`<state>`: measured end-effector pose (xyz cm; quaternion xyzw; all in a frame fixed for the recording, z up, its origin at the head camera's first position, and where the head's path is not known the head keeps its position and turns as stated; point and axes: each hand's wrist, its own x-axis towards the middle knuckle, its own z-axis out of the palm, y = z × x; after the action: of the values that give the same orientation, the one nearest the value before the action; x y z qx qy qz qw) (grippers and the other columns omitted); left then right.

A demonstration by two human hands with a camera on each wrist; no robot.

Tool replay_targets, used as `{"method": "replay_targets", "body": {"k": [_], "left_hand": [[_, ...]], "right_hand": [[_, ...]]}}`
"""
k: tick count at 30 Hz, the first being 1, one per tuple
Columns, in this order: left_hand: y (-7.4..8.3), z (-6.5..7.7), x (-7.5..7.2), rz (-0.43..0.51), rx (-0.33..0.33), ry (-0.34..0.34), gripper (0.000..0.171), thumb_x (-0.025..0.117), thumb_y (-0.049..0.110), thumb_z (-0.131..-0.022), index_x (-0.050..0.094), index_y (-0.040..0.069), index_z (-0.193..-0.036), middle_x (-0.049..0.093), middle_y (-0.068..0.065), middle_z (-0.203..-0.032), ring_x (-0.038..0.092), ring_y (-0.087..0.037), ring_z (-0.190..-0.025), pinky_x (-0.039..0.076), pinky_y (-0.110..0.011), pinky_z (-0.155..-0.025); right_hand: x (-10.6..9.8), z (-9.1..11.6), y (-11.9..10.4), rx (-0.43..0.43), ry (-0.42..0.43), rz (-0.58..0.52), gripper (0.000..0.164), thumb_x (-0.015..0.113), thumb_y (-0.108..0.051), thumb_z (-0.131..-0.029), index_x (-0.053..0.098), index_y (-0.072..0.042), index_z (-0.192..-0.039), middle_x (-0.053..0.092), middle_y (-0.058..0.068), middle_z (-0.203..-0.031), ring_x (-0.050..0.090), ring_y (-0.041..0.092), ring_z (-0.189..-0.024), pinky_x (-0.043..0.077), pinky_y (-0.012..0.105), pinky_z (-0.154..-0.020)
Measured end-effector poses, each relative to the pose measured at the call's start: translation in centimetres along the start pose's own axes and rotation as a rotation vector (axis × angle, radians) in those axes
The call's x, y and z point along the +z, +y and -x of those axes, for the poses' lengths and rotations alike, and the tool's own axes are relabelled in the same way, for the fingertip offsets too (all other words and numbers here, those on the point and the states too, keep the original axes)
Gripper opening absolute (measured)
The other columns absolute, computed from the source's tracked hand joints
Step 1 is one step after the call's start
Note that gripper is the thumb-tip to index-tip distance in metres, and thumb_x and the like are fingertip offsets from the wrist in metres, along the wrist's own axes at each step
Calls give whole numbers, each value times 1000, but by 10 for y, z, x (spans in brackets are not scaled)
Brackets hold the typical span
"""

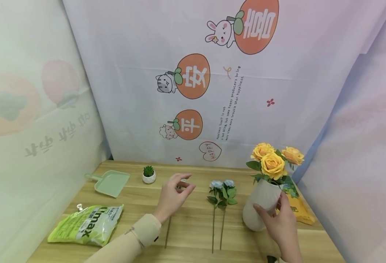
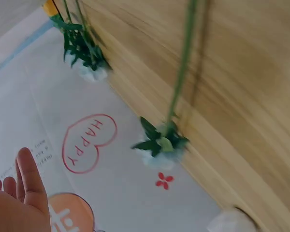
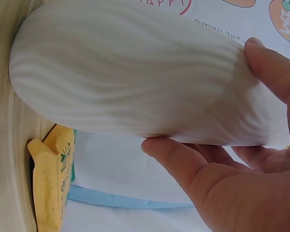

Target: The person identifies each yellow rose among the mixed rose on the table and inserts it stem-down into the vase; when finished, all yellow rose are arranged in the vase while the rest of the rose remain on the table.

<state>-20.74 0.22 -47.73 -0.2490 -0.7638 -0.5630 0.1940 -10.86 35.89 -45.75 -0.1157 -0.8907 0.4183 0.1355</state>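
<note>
With thumb and fingers on opposite sides, my right hand [image 1: 282, 221] grips a white vase [image 1: 261, 206], which leans slightly on the table. Three yellow roses [image 1: 273, 166] with green leaves stand in it. The right wrist view shows the vase's wavy ridges [image 3: 135, 72] close up. My left hand [image 1: 174, 193] hovers over the table, fingers loosely bent and holding nothing. Below it lies a single blue flower [image 2: 159, 145], mostly hidden by the hand in the head view. Two more blue flowers [image 1: 222, 185] with long stems lie between the hands.
Behind the vase at the right lies a yellow packet [image 1: 299, 210]. On the left are a green dustpan [image 1: 112, 183], a small potted succulent [image 1: 149, 176] and a clipped green bag [image 1: 88, 226]. A printed curtain [image 1: 140, 109] hangs along the table's back edge.
</note>
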Motion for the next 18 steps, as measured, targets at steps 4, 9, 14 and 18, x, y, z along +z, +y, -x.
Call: {"method": "replay_targets", "body": {"k": [4, 9, 14, 18], "left_hand": [[-7, 6, -14, -23, -52, 14, 38, 80, 25, -101, 71, 21, -138, 69, 1, -127, 75, -23, -108, 66, -39, -85], [-17, 13, -26, -16, -104, 14, 42, 80, 28, -101, 70, 19, -141, 67, -7, -135, 72, -34, -116, 64, -50, -91], [-23, 19, -34, -33, -120, 16, 46, 80, 33, -101, 69, 20, -143, 64, -10, -142, 69, -39, -122, 60, -61, -97], [-27, 20, -37, -71, -97, 23, 47, 80, 32, -101, 68, 17, -144, 64, -10, -143, 67, -43, -124, 60, -61, -97]], "right_hand": [[0, -1, 0, 12, 0, -5, 122, 83, -59, -90, 11, -2, -171, 34, 34, -164, 44, 59, -143, 51, 70, -104], [1, -1, -1, 15, 4, -15, 119, 85, -53, -92, 12, -2, -171, 35, 34, -164, 43, 59, -143, 51, 70, -104], [2, 0, 1, 15, 8, -28, 115, 85, -47, -94, 12, -2, -171, 35, 33, -163, 42, 60, -144, 49, 71, -105], [10, -1, 7, -12, 49, -64, 117, 90, -30, -92, 7, -5, -172, 35, 33, -162, 39, 59, -146, 44, 78, -107]]}}
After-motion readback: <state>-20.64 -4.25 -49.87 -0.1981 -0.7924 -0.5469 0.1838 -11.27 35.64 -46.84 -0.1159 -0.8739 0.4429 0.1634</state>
